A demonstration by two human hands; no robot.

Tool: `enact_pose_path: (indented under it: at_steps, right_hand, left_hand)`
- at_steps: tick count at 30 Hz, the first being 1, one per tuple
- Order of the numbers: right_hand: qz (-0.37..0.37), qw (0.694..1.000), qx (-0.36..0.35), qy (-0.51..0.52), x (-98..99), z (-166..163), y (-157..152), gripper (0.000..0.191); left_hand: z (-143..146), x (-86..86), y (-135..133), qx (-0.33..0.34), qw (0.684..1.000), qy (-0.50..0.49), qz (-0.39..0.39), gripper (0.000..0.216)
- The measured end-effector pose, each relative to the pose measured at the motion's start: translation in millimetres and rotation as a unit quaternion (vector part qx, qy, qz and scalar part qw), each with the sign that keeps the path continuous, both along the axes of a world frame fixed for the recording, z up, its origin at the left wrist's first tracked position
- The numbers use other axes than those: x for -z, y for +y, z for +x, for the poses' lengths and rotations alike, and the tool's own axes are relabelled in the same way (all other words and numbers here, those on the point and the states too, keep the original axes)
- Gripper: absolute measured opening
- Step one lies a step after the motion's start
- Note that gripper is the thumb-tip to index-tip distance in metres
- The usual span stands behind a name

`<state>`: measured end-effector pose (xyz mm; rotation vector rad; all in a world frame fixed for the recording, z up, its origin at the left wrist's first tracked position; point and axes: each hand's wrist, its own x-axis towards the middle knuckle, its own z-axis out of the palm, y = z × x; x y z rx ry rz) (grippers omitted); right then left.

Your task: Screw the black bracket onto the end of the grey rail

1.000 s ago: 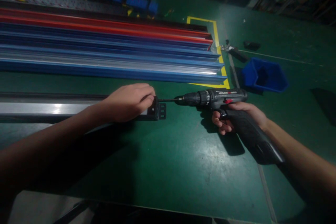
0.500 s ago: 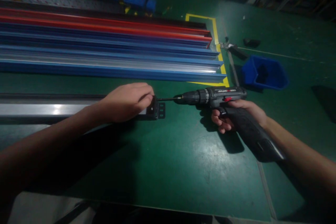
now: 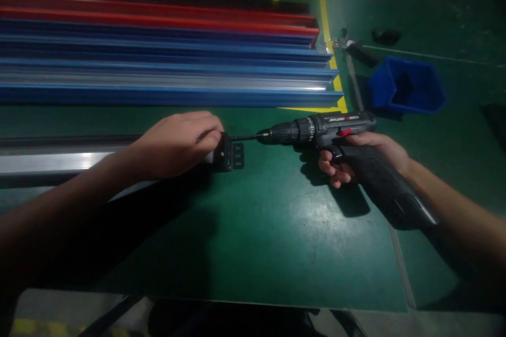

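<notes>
My right hand point(image 3: 356, 160) is wrapped around the grip of a black cordless drill point(image 3: 343, 127), index finger at the trigger. Its long thin bit point(image 3: 249, 137) points left and meets the black end cap point(image 3: 223, 155) of a long metal profile point(image 3: 51, 162). My left hand point(image 3: 184, 145) is closed over that end of the profile, thumb and fingers at the cap's top edge. A small slotted black bracket point(image 3: 237, 156) sticks out to the right from the cap. Any screw at the bit's tip is too small to make out.
Behind my hands lie several long blue profiles point(image 3: 177, 97) and a red one point(image 3: 158, 18), their ends by a yellow tape outline point(image 3: 325, 16). A blue bin point(image 3: 409, 87) and a toggle clamp point(image 3: 351, 47) are at the right. The green tabletop's front edge point(image 3: 237, 304) is near me.
The camera view has tilted downward, so most things sit higher in the picture. Both hands keep their grips, and the drill bit stays against the end cap.
</notes>
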<state>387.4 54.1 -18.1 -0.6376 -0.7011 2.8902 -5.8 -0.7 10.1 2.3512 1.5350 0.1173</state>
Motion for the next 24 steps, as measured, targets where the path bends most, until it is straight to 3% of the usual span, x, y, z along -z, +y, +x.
enact_pose_path:
  at_steps: [6,24]
  right_hand:
    - [-0.003,1.0,-0.006,0.028,2.7,0.8,0.7,0.042]
    - [-0.018,0.999,-0.008,0.033,4.2,1.6,0.9,0.045]
  left_hand:
    - [-2.1,-0.3,1.2,0.04,0.999,-0.005,0.018,0.042]
    - [-8.9,3.0,-0.5,0.063,0.996,-0.058,-0.002,0.037]
